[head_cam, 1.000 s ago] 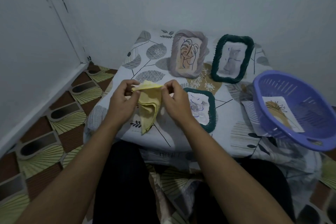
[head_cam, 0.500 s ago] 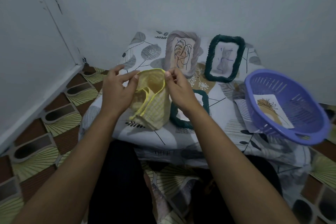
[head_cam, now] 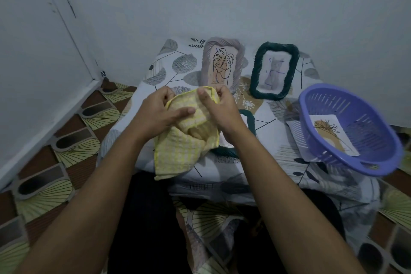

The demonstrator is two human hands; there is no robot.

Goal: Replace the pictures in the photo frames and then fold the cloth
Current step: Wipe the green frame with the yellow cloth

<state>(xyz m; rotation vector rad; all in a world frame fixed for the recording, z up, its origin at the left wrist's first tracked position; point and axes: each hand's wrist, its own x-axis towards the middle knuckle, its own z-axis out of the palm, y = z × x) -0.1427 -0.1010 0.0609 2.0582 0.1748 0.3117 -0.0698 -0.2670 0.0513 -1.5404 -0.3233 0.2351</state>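
Pictures (head_cam: pixel 222 66) sat in the grey frame (head_cam: pixel 205 69) and the dark green frame (head_cam: pixel 256 75); folding seemingly remained, as left hand (head_cam: pixel 155 115) and right hand (head_cam: pixel 222 111) pinched the bunched yellow cloth (head_cam: pixel 178 153).

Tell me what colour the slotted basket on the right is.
The basket is purple, clearest in the head view.

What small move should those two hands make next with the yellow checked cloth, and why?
The yellow checked cloth hangs bunched and creased, with the left hand and right hand gripping its top edge close together. So probably draw them apart to stretch that edge flat before folding.
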